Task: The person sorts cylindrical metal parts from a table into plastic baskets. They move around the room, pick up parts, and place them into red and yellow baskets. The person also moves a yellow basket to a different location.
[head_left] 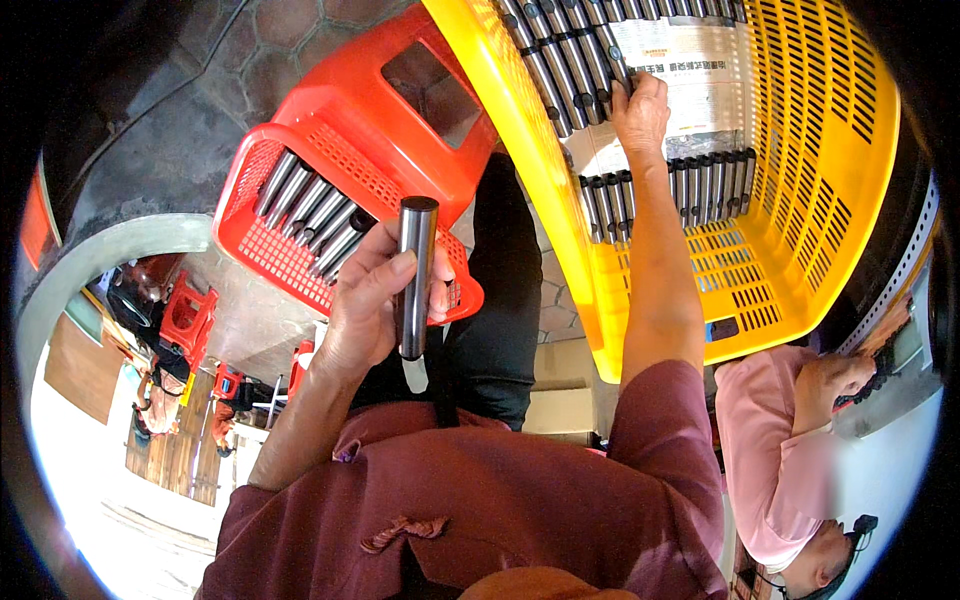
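Note:
My left hand (365, 305) is closed around a shiny metal rod (415, 285) with dark ends, held upright over my lap. My right hand (643, 115) reaches into the yellow basket (548, 165), its fingers pinched at the near end of another metal rod (611, 58). That rod sits at the right end of a row of similar rods (565, 75); its near end is partly covered by my fingers. Printed paper (700, 65) lies beneath the rows. A nearer row of rods (700, 188) stretches along the paper's near edge.
Left of my knees, a small red basket (255, 240) holds several loose rods and leans against a red plastic stool (345, 95). A cardboard box (560, 400) stands below the yellow basket. At the lower right sits a person in a pink shirt (755, 430).

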### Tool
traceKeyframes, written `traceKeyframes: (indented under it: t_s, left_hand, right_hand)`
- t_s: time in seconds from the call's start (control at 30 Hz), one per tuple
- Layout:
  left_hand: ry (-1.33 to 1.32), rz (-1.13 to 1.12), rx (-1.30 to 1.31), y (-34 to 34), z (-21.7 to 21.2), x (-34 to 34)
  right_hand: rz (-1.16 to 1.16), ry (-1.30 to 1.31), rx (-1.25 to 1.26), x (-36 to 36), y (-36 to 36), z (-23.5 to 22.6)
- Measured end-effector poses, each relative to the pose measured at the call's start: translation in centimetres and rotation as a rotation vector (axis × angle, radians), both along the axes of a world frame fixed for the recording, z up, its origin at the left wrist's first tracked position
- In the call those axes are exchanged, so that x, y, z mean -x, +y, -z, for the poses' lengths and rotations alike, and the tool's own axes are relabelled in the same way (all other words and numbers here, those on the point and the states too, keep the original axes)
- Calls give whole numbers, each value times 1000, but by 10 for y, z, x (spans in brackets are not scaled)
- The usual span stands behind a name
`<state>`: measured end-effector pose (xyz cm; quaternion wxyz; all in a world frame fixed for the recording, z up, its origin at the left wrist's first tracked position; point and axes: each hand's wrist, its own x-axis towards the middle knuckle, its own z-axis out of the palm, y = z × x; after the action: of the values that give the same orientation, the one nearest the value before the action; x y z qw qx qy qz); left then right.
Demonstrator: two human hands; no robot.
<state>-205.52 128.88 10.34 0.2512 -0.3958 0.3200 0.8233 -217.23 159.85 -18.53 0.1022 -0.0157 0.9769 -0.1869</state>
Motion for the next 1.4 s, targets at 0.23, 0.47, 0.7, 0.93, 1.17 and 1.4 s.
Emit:
traceKeyframes:
  t_s: [0.23, 0.47, 0.7, 0.93, 1.17, 1.4]
  left_hand:
    - [-16, -1, -19, -1, -3, -3]
    - [3, -4, 11, -1, 0, -8]
    - [-25, 15, 10, -2, 0, -10]
    - [-37, -7, 13, 3, 0, -3]
    - [-21, 18, 0, 6, 2, -3]
    - [-10, 18, -2, 6, 2, -3]
  right_hand:
    - [-267, -10, -218, 27, 6, -18]
    - [-199, 89, -465, 29, 51, -39]
    - [680, -164, -37, 15, 40, -26]
    - [46, -69, -56, 11, 33, -10]
    - [-147, -17, -48, 10, 5, -24]
    - [-124, -65, -63, -1, 7, -19]
